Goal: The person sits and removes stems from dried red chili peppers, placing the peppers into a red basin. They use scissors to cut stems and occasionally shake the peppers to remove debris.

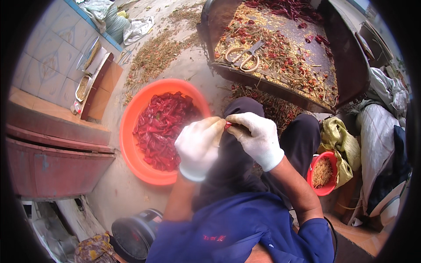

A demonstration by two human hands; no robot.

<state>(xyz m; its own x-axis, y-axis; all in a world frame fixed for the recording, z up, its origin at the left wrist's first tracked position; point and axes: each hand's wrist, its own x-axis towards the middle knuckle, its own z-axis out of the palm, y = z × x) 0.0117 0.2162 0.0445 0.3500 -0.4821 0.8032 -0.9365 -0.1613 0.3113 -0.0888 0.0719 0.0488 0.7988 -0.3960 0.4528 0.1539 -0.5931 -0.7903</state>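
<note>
My left hand (200,144) and my right hand (258,136), both in white knit gloves with stained fingertips, meet above my lap. Between their pinched fingertips shows a small bit of red dried chili pepper (227,125), mostly hidden by the fingers. Close to my left hand stands an orange plastic basin (131,157), holding a heap of flattened dark red dried chili peppers (164,128). Past my knees is a dark metal cart bed (263,80), strewn with stems, yellow seeds and red scraps. Scissors (250,54) with wrapped handles lie near its front edge.
Whole dried chilies (292,10) are piled at the cart's back. A red bucket (324,189) with pale seeds stands right, beside a yellow woven sack (340,134) and white sacks (378,125). Loose stems (154,62) litter the floor. A black bucket (131,236) is lower left.
</note>
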